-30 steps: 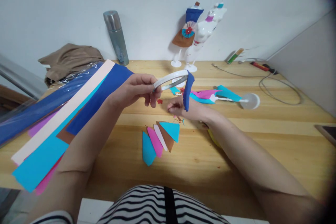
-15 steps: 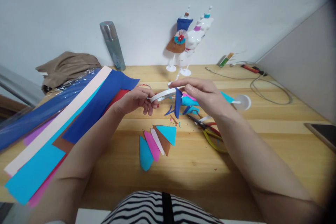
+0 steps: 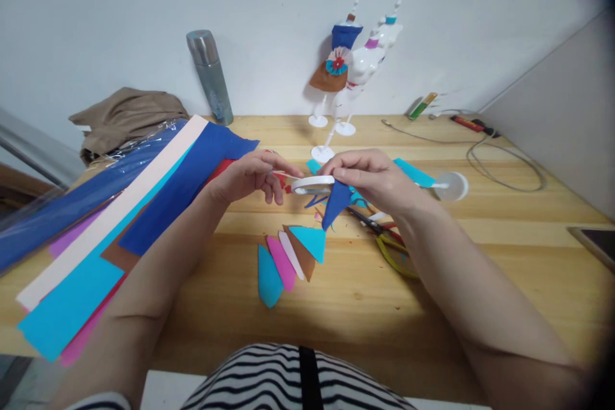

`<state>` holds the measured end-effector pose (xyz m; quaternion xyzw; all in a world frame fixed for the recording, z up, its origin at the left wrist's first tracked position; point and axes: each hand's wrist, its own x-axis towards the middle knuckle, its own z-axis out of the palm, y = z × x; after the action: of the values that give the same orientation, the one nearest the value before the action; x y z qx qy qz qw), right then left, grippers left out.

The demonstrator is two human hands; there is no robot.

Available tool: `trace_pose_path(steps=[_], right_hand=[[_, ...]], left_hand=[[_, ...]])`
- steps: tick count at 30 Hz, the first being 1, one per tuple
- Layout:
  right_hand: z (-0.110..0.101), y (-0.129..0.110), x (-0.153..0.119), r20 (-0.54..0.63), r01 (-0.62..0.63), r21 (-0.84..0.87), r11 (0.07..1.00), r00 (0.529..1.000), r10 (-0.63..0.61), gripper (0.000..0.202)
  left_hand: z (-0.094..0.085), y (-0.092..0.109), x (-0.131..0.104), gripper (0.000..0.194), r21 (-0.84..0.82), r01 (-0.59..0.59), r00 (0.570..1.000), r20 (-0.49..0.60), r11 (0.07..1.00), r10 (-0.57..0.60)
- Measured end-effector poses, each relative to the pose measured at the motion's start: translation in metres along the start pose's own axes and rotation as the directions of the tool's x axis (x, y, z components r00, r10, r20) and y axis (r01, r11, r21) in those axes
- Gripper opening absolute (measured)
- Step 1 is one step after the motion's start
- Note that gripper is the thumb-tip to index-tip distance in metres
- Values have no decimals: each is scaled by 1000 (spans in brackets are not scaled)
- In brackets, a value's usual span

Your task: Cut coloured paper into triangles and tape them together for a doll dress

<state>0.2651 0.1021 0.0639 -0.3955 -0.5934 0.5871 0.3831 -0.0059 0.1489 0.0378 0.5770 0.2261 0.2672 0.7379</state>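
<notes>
My right hand (image 3: 372, 176) pinches a white ring-shaped roll (image 3: 312, 184) together with a dark blue fabric piece (image 3: 337, 204), which hangs down below the fingers. At the roll's left side is my left hand (image 3: 254, 176), its fingers apart; a thin pale strip runs from the roll toward its fingertips, and I cannot make out whether they grip it. Below the hands, cut pieces lie fanned on the table: turquoise (image 3: 307, 242), brown, pale pink, bright pink (image 3: 282, 262) and another turquoise one (image 3: 269, 277).
Scissors (image 3: 396, 253) lie by my right forearm. Long fabric strips (image 3: 163, 205) cover the left side, with a flask (image 3: 210, 77) behind. White mannequin figures (image 3: 365, 64) stand at the back. A cable (image 3: 473, 154), a white round base (image 3: 451, 186) and a dark device (image 3: 596, 243) are at the right.
My right hand has closed on the roll and the blue piece, which now hangs with its face visible. The roll has turned more level. The whole view has shifted slightly.
</notes>
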Motion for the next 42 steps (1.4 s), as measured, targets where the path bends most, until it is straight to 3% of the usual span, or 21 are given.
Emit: trace_pose_path(steps=[4,13,16,19,20,22,25,28,31,37,40,42], right_hand=[[-2,1,0,90,16,-51,999,996,-12,28],[-7,-3,-2,125,-1,133,991,992,-16,47],[-6,-5,-4,85,13,126,992,996,-24,47],[0,-3,-3,108,-12,45,999,994,7,46],[4,-2,-3,135,-13,16,1000,991,11,45],[10,1,-2,190,7,-41,999,982,1,40],[14,2,-2,233,70,-116,991,972,-42,34],[13,0,-4,254,108,-134,985,965,-72,32],[14,-2,-5,237,130,-107,986,966,-102,32],[25,-2,-7,265,184,-48,982,950,-165,43],[26,-1,-8,282,178,27,984,943,-178,49],[26,1,-7,275,182,73,981,941,-195,49]], left_hand=[[-7,3,-5,42,92,-33,992,-118,995,43],[-10,-2,-4,39,310,61,986,-169,949,-9],[-9,6,-7,26,424,197,921,-388,884,-19],[0,17,-12,21,468,156,823,-549,870,147],[6,21,-14,24,470,95,819,-538,877,200],[21,26,-18,32,487,26,855,-464,873,233],[44,33,-21,32,599,99,914,-371,795,165],[60,39,-25,29,688,143,921,-356,711,160],[69,45,-31,31,653,121,916,-364,748,169],[67,40,-46,41,592,76,966,-243,802,87],[56,27,-55,42,540,36,960,-252,841,121],[49,18,-60,46,500,-19,970,-202,866,138]])
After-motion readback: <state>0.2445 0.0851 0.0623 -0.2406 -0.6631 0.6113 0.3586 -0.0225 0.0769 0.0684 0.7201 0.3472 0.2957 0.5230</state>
